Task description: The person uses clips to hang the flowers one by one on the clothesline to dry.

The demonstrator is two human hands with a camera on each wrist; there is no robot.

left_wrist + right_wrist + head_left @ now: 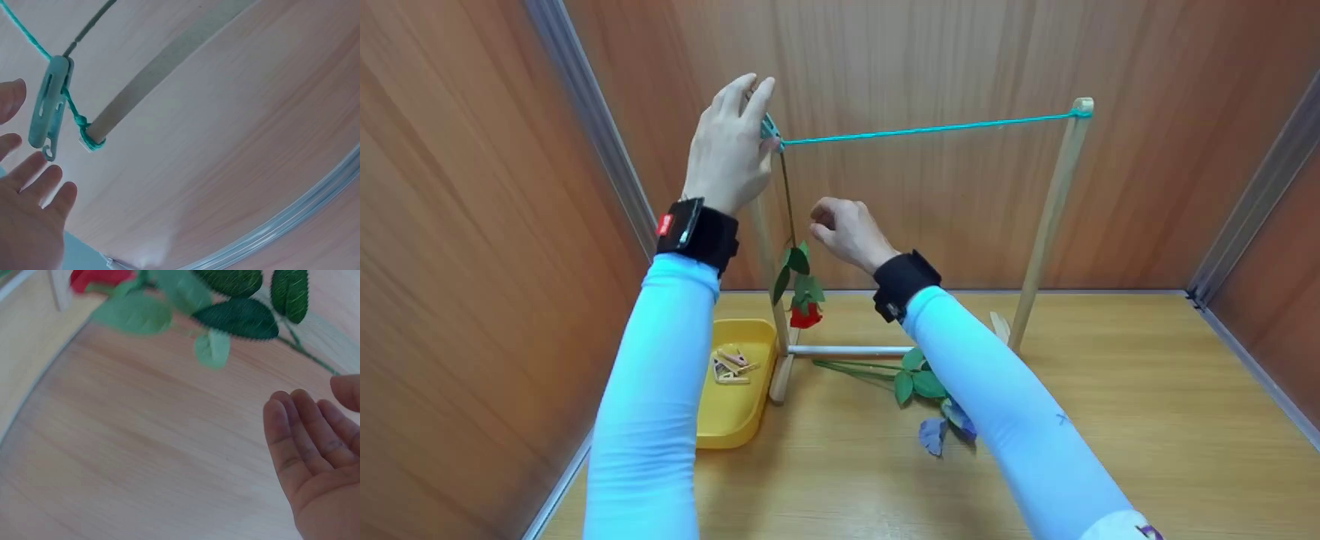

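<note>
A red rose [805, 315] hangs head down by its stem from the turquoise string [930, 131], near the string's left end. A blue-green clothespin [50, 104] clips that stem to the string. My left hand [727, 146] is right beside the clothespin, its fingers spread and apart from it in the left wrist view. Lower and to the right of the stem, my right hand [851, 232] holds nothing, with its fingers loosely bent. In the right wrist view the rose's green leaves [239, 319] are above the right hand's fingertips [275, 416].
The string runs between two wooden posts, the right post [1050, 225] and one behind my left hand. A yellow tray [735, 431] with several clothespins [731, 367] stands at left. Blue flowers [934, 435] with green stems lie under my right forearm. Wooden panels [960, 67] enclose the table.
</note>
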